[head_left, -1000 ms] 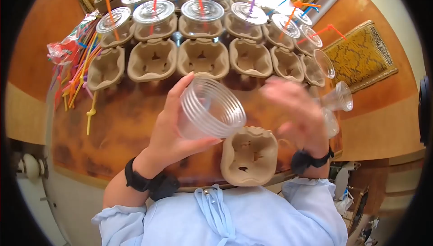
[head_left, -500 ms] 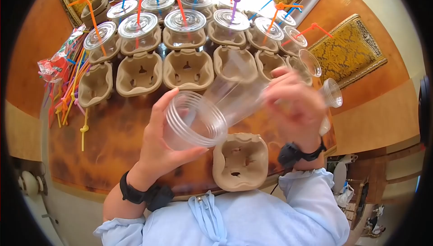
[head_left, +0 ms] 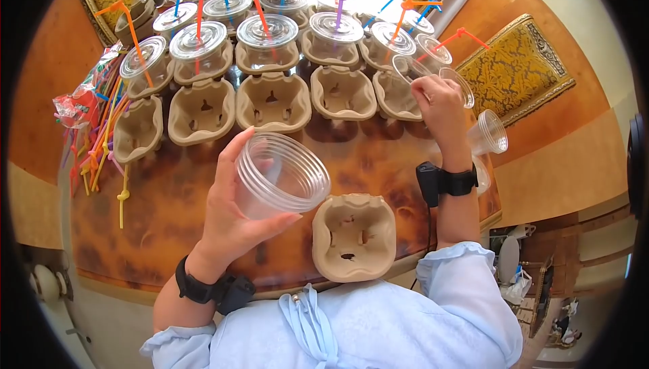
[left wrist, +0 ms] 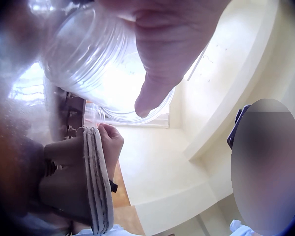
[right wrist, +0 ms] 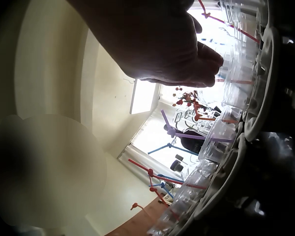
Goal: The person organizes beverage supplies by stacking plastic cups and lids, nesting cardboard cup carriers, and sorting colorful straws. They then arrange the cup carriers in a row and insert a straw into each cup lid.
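My left hand (head_left: 233, 196) grips a nested stack of clear plastic cups (head_left: 284, 173), thumb low on one side and fingers on the other, mouths tilted to the right. In the left wrist view that hand (left wrist: 160, 54) crosses the cups (left wrist: 88, 54). My right hand (head_left: 444, 112) pinches the rim of a single clear plastic cup (head_left: 404, 64) over a right-hand pocket of the cardboard cup holders (head_left: 395, 102). Its fingertips are bent at the rim in the right wrist view, where the hand (right wrist: 172, 54) partly covers the row of cups (right wrist: 238, 86).
Lidded cups (head_left: 267, 34) with knotted straws stand in the holder row behind. A separate stack of cardboard holders (head_left: 355, 237) sits at the table's front edge. Loose straws (head_left: 101, 139) lie left; another cup stack (head_left: 488, 132) lies right. A patterned chair (head_left: 520, 71) stands beyond.
My right hand has drawn one cup out of the stack and carried it away, up and right to the holders. The left hand keeps the remaining stack and has shifted slightly left.
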Demonstrator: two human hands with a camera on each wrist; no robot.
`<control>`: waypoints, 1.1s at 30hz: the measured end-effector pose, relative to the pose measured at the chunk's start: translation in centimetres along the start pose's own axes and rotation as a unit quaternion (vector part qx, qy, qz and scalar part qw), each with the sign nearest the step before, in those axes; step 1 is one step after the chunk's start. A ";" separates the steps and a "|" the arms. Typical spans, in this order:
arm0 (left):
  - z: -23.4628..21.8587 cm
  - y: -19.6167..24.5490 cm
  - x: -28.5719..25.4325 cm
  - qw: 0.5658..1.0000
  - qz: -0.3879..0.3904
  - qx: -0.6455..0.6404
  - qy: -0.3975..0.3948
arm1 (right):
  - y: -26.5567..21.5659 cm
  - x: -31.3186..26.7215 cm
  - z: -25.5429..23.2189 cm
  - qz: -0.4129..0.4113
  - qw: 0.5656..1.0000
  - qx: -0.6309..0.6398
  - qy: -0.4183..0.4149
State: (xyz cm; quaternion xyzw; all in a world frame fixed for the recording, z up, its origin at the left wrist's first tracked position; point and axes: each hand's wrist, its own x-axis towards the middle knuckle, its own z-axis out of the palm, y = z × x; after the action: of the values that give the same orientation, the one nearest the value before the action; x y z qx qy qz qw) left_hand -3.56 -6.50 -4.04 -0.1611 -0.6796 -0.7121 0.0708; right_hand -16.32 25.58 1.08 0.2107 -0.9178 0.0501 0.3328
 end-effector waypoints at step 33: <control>-0.6 0.9 -0.3 0.998 0.000 -0.028 0.049 | -6.6 2.4 1.4 -0.145 0.987 0.060 -0.046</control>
State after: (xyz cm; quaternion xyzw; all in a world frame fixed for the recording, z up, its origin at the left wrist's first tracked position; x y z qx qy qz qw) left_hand -3.11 -7.18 -3.27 -0.1275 -0.6553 -0.7379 0.0995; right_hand -16.01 18.39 1.15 0.3632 -0.8872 0.0465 0.2807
